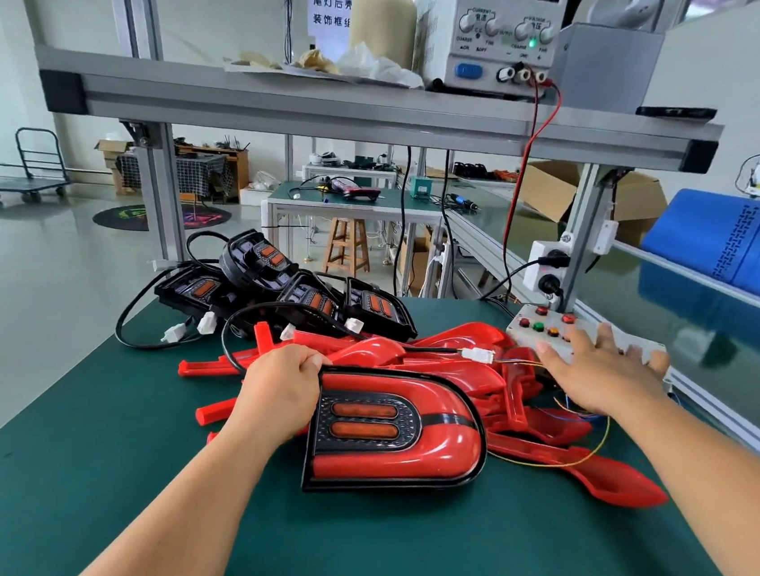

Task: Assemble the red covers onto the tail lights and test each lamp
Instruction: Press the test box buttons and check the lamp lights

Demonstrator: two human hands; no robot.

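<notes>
Red-covered tail light with black rim and two amber lenses [391, 432] lay mid-desk atop loose red plastic covers [619, 481], its top-left edge gripped by the left hand [281, 392]. The right hand [598, 370], fingers spread flat, lay over the white button box [542, 331] at the desk's right edge. The grey bench power supply [495, 17] read 0.029 and 12.00.

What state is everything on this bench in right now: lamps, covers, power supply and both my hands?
Black tail light with glossy red plastic cover: cover fitted, lying face up.
Left hand: grips that lamp's left edge.
Right hand: fingers spread, resting on the white button box.
Pale bench power supply: on, display reads 12.00.
Bare black tail lights: uncovered, white plugs loose.
Loose red plastic covers: piled, unfitted.
</notes>
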